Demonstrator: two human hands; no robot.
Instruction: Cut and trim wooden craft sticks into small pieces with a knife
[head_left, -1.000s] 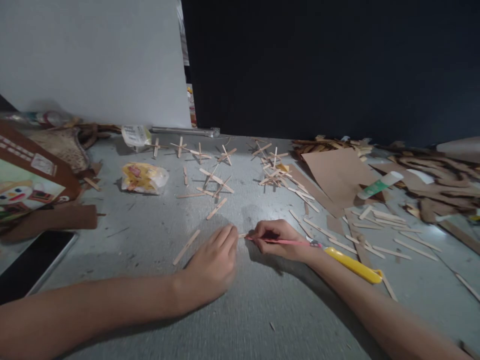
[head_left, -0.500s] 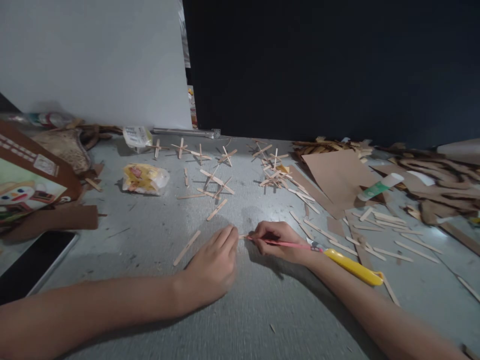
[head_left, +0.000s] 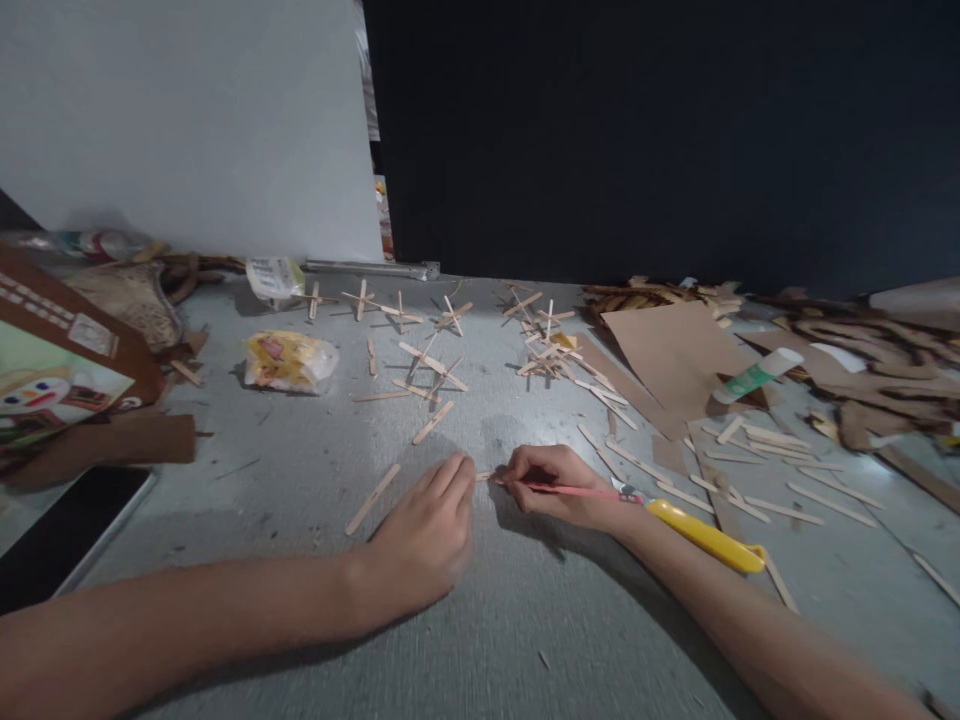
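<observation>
My right hand (head_left: 555,485) is closed around a red pencil (head_left: 574,490), its tip close to a short bit of wooden craft stick (head_left: 483,477). That stick shows in the gap between my hands; the rest of it is hidden by my left hand (head_left: 431,525), whose fingers are bent together on it. A loose craft stick (head_left: 373,498) lies left of my left hand, and another (head_left: 433,422) lies beyond it. Behind my right hand, a yellow-handled cutter (head_left: 705,535) rests beside my forearm.
Crossed-stick pieces (head_left: 435,370) stand toward the back. Several loose sticks (head_left: 787,510), cardboard (head_left: 675,350) and a glue stick (head_left: 757,375) lie at right. At left are a phone (head_left: 75,535), a printed box (head_left: 67,345) and a yellow-and-white packet (head_left: 290,361).
Almost nothing differs. Both hands keep their places, with only a slight shift of the pencil and of the camera's view.
</observation>
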